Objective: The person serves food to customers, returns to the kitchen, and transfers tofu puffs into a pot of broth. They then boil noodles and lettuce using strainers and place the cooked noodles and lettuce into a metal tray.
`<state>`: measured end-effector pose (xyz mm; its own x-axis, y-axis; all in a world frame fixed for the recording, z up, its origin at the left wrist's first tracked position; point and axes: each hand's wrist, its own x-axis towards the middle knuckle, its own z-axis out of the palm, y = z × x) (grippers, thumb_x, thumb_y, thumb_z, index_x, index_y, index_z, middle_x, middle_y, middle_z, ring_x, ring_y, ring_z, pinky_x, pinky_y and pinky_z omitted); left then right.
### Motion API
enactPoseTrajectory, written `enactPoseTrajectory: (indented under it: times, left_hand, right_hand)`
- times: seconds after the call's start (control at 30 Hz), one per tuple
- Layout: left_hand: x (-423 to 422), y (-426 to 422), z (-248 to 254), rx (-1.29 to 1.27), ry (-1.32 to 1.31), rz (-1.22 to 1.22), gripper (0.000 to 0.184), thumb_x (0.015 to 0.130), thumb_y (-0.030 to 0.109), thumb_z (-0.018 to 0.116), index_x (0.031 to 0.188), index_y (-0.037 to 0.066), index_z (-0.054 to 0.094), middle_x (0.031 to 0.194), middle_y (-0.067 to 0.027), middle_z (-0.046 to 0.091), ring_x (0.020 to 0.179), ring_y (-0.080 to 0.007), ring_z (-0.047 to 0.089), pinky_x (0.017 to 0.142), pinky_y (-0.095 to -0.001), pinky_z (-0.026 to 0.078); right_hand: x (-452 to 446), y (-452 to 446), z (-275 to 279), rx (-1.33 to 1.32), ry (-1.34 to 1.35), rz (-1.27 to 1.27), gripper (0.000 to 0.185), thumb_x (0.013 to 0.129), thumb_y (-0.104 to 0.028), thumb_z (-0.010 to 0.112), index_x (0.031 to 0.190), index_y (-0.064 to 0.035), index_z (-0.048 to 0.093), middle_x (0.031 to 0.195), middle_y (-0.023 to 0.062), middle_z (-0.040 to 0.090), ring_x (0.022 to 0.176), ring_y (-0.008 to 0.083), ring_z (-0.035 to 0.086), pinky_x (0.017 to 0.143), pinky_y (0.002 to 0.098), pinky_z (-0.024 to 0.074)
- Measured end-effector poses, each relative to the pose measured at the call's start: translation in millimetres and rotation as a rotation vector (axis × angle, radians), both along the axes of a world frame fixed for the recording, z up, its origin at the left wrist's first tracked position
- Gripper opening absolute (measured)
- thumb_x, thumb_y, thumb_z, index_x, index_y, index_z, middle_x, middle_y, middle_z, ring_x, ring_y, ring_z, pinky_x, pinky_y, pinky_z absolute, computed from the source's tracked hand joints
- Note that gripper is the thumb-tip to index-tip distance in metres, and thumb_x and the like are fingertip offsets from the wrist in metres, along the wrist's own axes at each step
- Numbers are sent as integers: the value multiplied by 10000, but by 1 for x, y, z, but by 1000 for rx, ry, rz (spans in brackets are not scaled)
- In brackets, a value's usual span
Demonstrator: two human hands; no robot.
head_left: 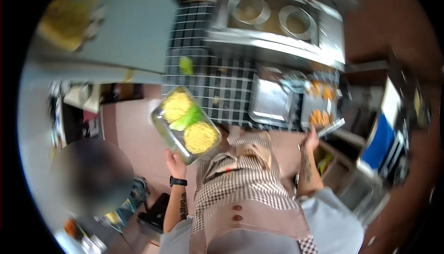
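My left hand (175, 164) grips the near edge of a shallow tray (172, 139), held tilted off the left end of the tiled counter. Two round nests of yellow noodles (200, 137) lie in that tray, with green leafy vegetable (188, 118) between them. My right hand (311, 140) is closed around a silvery metal utensil (332, 127) that points out to the right; blur hides its exact kind. Just beyond this hand stands a tray with orange food pieces (320, 117).
An empty-looking metal tray (271, 99) sits on the black tiled counter (222, 87). Behind it is a steel cooker with two round openings (296, 22). A green piece (186, 65) lies on the tiles. Shelves (337, 161) stand at right, a pale panel (125, 27) at left.
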<state>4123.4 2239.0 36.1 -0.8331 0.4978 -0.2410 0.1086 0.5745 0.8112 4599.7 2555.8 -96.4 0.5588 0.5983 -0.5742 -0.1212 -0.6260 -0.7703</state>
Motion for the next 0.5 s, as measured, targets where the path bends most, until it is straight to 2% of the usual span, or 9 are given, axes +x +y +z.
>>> enactPoseTrajectory:
  times: [0.03,0.07,0.1,0.13,0.17,0.2,0.23,0.33,0.5]
  left_hand:
    - [-5,-14,-5,-49,42,10,136,960,56,450,1028,-20,540,854,-96,577,788,-169,544,720,-336,468]
    - [0,-2,11,-55,76,42,162,946,68,460,1040,-24,555,866,-156,608,790,-236,577,731,-382,484]
    - [-2,5,17,-94,100,82,169,938,73,469,1046,-25,555,883,-210,629,788,-292,611,718,-407,494]
    - [-6,10,38,-159,86,80,174,938,78,473,1066,-10,551,878,-247,636,778,-336,632,701,-430,500]
    - [-14,-2,23,-96,258,92,162,942,83,480,1061,-2,548,838,-260,624,760,-357,639,688,-434,501]
    - [-19,-2,35,-84,134,174,157,946,98,498,1057,3,556,813,-252,622,736,-371,629,681,-431,501]
    - [-27,-6,42,-61,49,217,164,952,118,512,1054,-2,559,811,-243,623,736,-378,626,681,-430,501]
    - [-56,-43,24,12,51,314,171,958,134,527,1055,-4,558,809,-238,625,741,-380,629,684,-433,500]
    - [-135,-128,20,3,63,389,158,966,134,507,1018,-14,528,816,-247,623,772,-418,635,702,-455,501]
  right_hand:
    - [-15,4,9,-25,-10,45,349,871,-261,735,642,-146,498,568,-34,437,428,97,378,393,285,300]
    - [-13,9,-12,43,-94,43,326,877,-190,711,632,-141,502,574,-28,438,467,105,399,426,290,327]
    - [-1,14,-22,-16,143,-55,358,877,-188,689,590,-125,484,557,-11,454,477,132,409,432,310,334]
    - [-13,13,-10,-9,128,-69,339,864,-196,688,611,-102,484,559,1,441,460,148,399,407,309,323]
    - [-22,15,-1,-35,10,-129,344,855,-228,690,622,-101,472,567,-3,423,456,144,383,394,312,316]
    - [1,15,-19,-70,54,-137,379,840,-257,709,613,-107,446,553,-3,414,453,141,381,381,319,303]
    - [-29,7,34,-60,-12,-96,397,848,-260,700,605,-116,420,537,-6,390,456,143,375,383,311,297]
    - [-4,-17,44,52,-13,-126,419,861,-263,685,594,-90,412,535,-2,397,440,152,375,394,301,292]
    - [-126,-106,157,138,-347,90,270,875,-213,637,714,-34,515,584,33,452,448,151,402,397,286,319]
